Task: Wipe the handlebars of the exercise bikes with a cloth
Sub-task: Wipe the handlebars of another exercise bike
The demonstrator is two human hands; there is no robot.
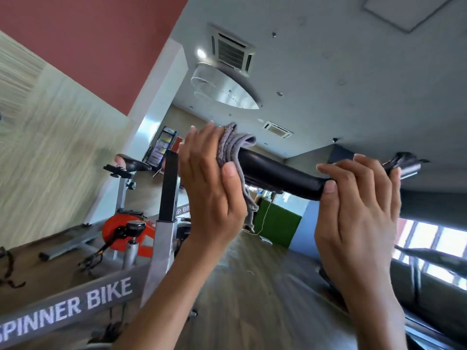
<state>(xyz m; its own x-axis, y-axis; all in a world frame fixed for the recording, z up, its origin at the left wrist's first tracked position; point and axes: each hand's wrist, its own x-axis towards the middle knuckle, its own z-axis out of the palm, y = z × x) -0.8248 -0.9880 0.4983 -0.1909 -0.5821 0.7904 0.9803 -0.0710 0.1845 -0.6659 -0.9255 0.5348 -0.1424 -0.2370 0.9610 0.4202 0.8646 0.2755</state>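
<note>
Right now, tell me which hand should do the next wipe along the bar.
Left. The left hand already wraps the grey cloth around the black handlebar; the right hand grips the bar bare, steadying it.

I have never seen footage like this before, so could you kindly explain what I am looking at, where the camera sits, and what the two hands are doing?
There is no robot here. The single picture comes from a wide-angle camera worn on a person's head, tilted, so the room leans and the ceiling shows. The two bare hands are the wearer's own. The left hand presses a folded grey cloth around the black padded handlebar of an exercise bike. The right hand grips the same bar further along, bare, apparently to steady it. Below is the bike's grey frame, lettered SPINNER BIKE, and behind it a second bike with an orange flywheel cover on a wooden floor.
</note>
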